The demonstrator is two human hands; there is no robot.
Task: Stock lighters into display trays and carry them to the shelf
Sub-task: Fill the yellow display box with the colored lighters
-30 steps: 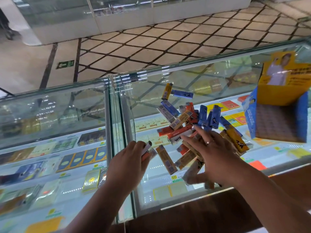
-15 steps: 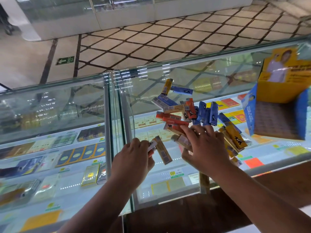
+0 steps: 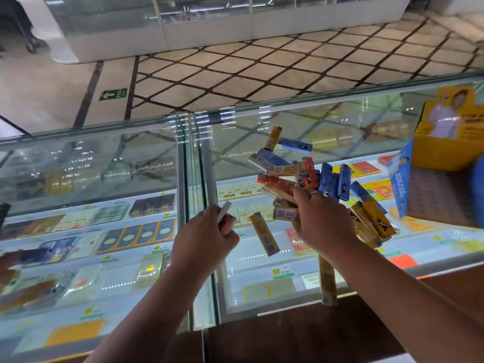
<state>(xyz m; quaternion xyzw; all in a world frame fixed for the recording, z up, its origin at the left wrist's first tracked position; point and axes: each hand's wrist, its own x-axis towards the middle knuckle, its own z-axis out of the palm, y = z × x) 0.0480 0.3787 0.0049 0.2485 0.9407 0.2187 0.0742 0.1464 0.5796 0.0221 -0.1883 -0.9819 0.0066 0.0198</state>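
Left hand (image 3: 207, 239) fisted round a small bunch of lighters (image 3: 226, 218), white end and orange end poking out the top. It hangs over the glass counter (image 3: 104, 166) by the seam between panes. Right hand (image 3: 319, 221) has its fingers curled down into the near side of the lighter pile (image 3: 309, 176), pinching a few tan ones; exact count, can't tell. The pile sits mid-counter on the right pane. One stray orange lighter (image 3: 264, 237) lies between my hands, and another stray (image 3: 327, 279) lies at the near edge. Display tray (image 3: 402, 184) stands at the right edge.

I'd take few per grab, all pointing one way, and square the ends on the glass before the tray. Mind the near-edge stray: it could slide off.
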